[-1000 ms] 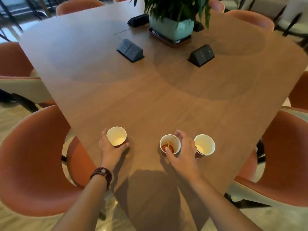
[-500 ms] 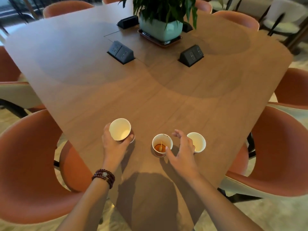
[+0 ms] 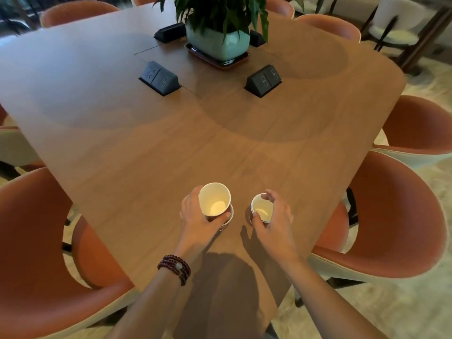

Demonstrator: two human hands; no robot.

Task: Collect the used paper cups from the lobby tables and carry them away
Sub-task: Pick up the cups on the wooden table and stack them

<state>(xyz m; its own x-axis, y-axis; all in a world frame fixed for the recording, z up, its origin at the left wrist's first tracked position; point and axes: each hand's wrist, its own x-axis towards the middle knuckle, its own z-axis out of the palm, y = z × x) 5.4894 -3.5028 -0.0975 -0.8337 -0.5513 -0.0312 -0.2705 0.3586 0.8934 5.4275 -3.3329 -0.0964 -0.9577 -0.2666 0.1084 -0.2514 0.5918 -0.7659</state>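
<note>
Paper cups [image 3: 215, 203] sit in both hands at the near end of the tabletop [image 3: 171, 148]. The left hand [image 3: 195, 218] is wrapped round the left cup [image 3: 215, 199]: the thumb curls across its near side and the fingers go round the far side. The cup's white inside faces the camera, with a bright patch at the bottom. Just under it, on the right side, shows the white rim of a lower cup [image 3: 230, 216], so the left cup stands in or right on top of that one; I cannot tell how deep it goes.

The right hand [image 3: 274, 223] pinches the right cup [image 3: 262, 208], which looks smaller. The thumb presses the near side of the wall and the fingertips [image 3: 266, 195] curl over the far rim. A pale film lies in the bottom of this cup. Whether its base touches the wood or is just off it I cannot tell. The two held cups are near each other but apart, with bare wood between them.

A dark beaded bracelet [image 3: 175, 267] circles the left wrist. Farther up the tabletop two black socket boxes [image 3: 160, 78] stand at either side of the middle, and beyond them a pale green plant pot [image 3: 217, 45] rests on a dark tray [image 3: 220, 63]. Orange chairs [image 3: 36, 241] ring the tabletop on every side.
</note>
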